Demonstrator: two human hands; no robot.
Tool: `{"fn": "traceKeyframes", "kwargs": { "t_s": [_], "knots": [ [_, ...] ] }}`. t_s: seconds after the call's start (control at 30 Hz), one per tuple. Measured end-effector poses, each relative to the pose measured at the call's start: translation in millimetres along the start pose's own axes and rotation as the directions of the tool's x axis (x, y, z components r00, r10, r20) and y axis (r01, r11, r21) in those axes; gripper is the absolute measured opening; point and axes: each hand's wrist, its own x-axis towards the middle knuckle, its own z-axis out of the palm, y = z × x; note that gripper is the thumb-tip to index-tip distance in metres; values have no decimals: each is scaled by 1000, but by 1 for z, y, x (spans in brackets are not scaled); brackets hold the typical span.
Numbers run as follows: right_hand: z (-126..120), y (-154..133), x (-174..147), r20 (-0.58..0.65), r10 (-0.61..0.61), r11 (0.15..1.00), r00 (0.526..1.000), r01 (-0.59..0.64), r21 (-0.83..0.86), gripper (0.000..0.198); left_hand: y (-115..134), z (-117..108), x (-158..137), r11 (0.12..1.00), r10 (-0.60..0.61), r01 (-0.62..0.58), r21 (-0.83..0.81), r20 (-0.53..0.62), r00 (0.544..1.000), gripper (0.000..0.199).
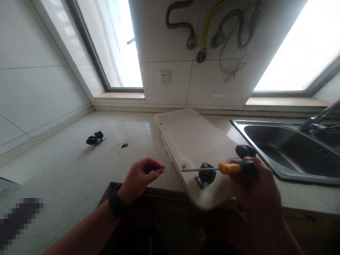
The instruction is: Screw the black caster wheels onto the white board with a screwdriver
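My right hand (255,187) is wrapped round the yellow and black handle of a screwdriver (228,168). Its long shaft points left, passing in front of a black caster (208,173) on the white board (191,141). The tip appears near the board's left edge, close to a screw hole. Left of the board, my left hand (140,177) wears a dark watch and pinches thumb and forefinger together; whatever is between them is too small to name. A second caster (244,151) shows just beyond my right hand. Holes dot the board's far corners.
Loose black casters (95,138) lie on the pale countertop (106,166) at the left, with a small dark pile (124,145), perhaps screws, nearby. A steel sink (278,156) with a faucet (318,118) borders the board on the right. Hoses (207,28) hang on the wall behind.
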Motion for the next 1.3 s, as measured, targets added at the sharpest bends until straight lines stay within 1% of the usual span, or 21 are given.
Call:
{"fn": "traceKeyframes", "kwargs": {
  "t_s": [0.1,0.2,0.43,0.53,0.63,0.77,0.93,1.03,1.17,1.3],
  "knots": [
    [-4,4,-2,23,-30,997,999,32,-72,20,7,8,-7,995,38,-42,91,47,998,13],
    [-8,6,-4,38,-33,994,999,37,-107,24,9,14,-12,989,44,-57,133,95,995,10],
    [-11,6,-8,99,-54,993,994,64,-100,32,9,27,-18,989,33,-51,141,128,991,10],
    [-7,4,-12,117,-108,987,987,121,-106,35,13,31,-21,991,20,-38,127,141,990,10],
    [-3,2,-15,152,-157,977,976,176,-121,37,16,33,-22,995,-1,-14,102,145,989,10],
    [-1,2,-16,164,-179,972,970,200,-121,34,17,33,-22,995,-17,4,98,131,991,11],
    [-4,4,-15,170,-174,974,970,195,-114,32,15,33,-22,992,-91,80,94,114,989,15],
    [-4,3,-16,160,-180,971,971,201,-131,31,14,32,-22,992,-109,100,78,116,987,16],
    [-4,4,-17,171,-193,965,966,218,-147,31,13,33,-24,994,-89,80,79,126,988,14],
    [-6,6,-16,170,-200,968,965,222,-121,31,14,33,-25,992,-39,23,127,123,992,11]
  ]
}}
